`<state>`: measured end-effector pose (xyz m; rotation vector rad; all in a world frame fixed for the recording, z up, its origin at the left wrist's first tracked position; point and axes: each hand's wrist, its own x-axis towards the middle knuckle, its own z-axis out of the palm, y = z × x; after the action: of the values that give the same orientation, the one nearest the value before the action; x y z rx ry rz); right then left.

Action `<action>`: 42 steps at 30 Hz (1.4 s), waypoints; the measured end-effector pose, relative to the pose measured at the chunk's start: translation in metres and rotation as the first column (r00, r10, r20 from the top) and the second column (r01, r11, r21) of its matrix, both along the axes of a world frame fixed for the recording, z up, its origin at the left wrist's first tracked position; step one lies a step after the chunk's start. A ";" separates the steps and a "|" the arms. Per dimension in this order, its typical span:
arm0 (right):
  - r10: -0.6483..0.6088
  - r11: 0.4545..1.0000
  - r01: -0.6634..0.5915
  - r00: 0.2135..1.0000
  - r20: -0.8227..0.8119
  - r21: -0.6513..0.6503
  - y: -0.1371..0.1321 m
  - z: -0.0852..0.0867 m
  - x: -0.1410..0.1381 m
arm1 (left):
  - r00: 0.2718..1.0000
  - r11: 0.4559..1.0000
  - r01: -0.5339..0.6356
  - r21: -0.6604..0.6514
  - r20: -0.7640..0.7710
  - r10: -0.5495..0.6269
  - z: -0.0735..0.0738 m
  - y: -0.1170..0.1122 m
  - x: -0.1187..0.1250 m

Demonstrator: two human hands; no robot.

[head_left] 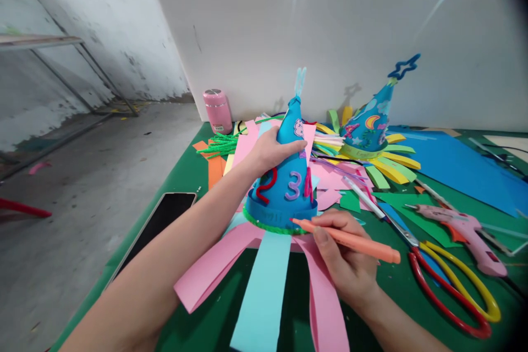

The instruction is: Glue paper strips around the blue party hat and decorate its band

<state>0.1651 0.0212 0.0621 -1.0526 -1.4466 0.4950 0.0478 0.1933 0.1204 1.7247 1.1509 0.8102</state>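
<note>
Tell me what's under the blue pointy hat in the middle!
Pink paper strips and light-blue strips poke out from under the green fuzzy rim of the hat, with green table between them. I can't see beneath its middle; that's covered.

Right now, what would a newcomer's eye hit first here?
The blue party hat at center: the left hand grips it while the right hand holds an orange marker at its brim. Next come the star-topped cone hat, behind and to the right, and the red-and-yellow-handled scissors at right.
</note>
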 end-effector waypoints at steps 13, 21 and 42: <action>0.087 0.969 -0.163 0.928 -0.362 -0.185 -0.001 0.024 0.003 | 0.993 0.998 -0.032 0.053 -0.108 0.037 0.006 -0.006 0.003; 0.134 0.953 -0.232 0.901 -0.412 -0.197 0.005 0.033 0.000 | 0.995 0.997 -0.034 0.064 -0.096 0.040 0.007 -0.008 0.005; 0.031 0.993 -0.061 0.959 -0.282 -0.098 0.002 0.001 -0.009 | 0.984 0.996 -0.020 0.086 -0.174 0.035 0.009 -0.007 0.006</action>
<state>0.1559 0.0234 0.0635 -0.9887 -1.2058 0.7310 0.0541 0.1863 0.1291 1.8838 1.2759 0.7440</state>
